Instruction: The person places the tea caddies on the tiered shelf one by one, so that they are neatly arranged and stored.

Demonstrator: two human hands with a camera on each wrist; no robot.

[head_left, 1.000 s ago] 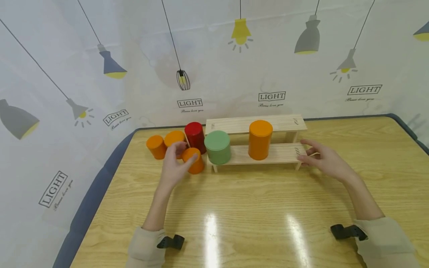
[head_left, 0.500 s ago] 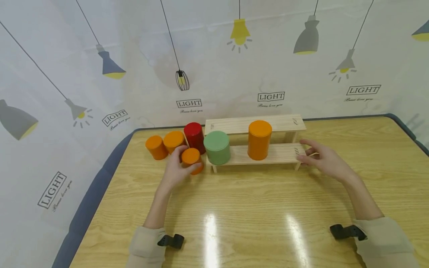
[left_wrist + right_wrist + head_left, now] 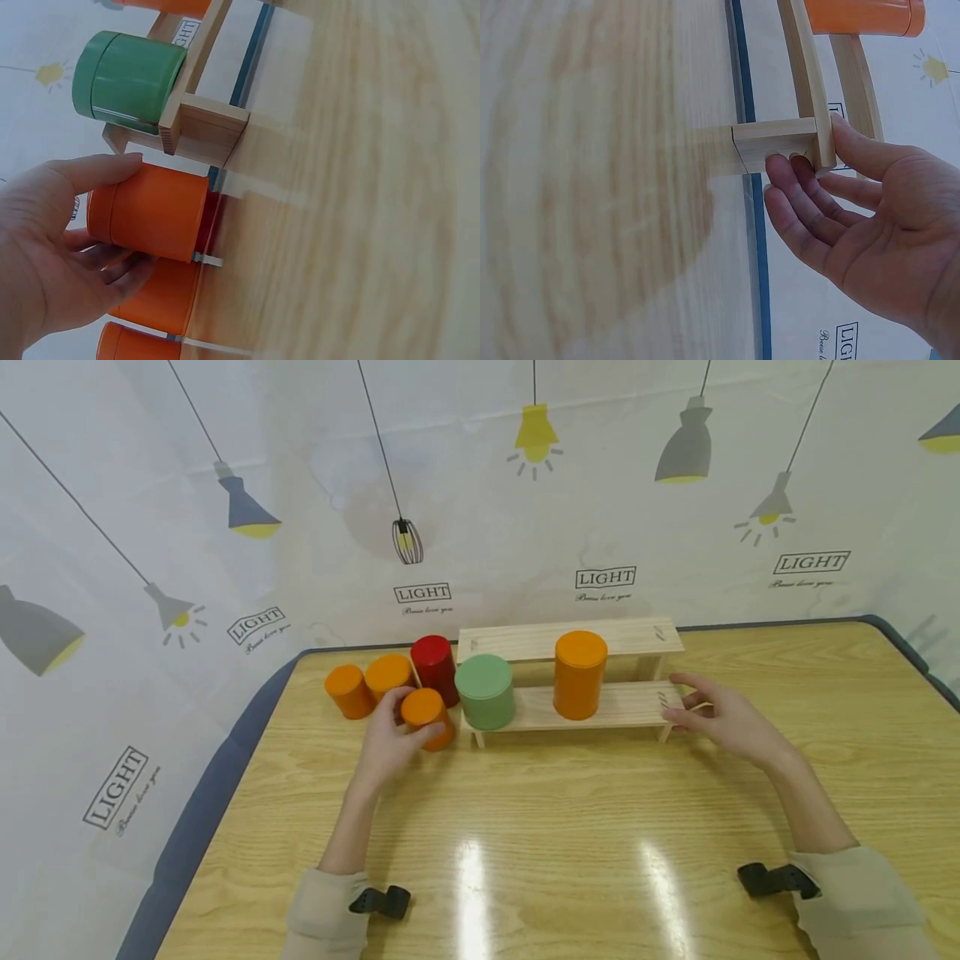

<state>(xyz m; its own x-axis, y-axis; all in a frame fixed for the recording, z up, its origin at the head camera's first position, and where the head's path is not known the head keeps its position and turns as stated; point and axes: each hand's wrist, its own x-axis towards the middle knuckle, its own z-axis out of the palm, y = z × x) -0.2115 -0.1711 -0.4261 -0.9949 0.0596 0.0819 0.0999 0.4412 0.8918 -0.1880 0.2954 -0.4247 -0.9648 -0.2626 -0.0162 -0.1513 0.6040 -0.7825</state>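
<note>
My left hand (image 3: 386, 745) grips a small orange lidded canister (image 3: 424, 707) at the left end of a two-step wooden rack (image 3: 636, 703). In the left wrist view, the thumb lies along one side of this canister (image 3: 154, 214) and the fingers reach round the other. My right hand (image 3: 726, 718) holds the right end of the rack's lower step, thumb on top and fingertips at the end support (image 3: 776, 142). A green canister (image 3: 484, 692) and a tall orange canister (image 3: 580, 675) stand upright on the lower step.
Behind my left hand, a red canister (image 3: 433, 664) and two more orange canisters, one wider (image 3: 388, 671) and one smaller (image 3: 348, 690), stand on the wooden table (image 3: 562, 827). A lamp-printed sheet (image 3: 480, 485) rises along the table's back edge.
My left thumb has come down against the small orange canister, which now leans slightly leftward in the head view. My right hand keeps its place on the rack.
</note>
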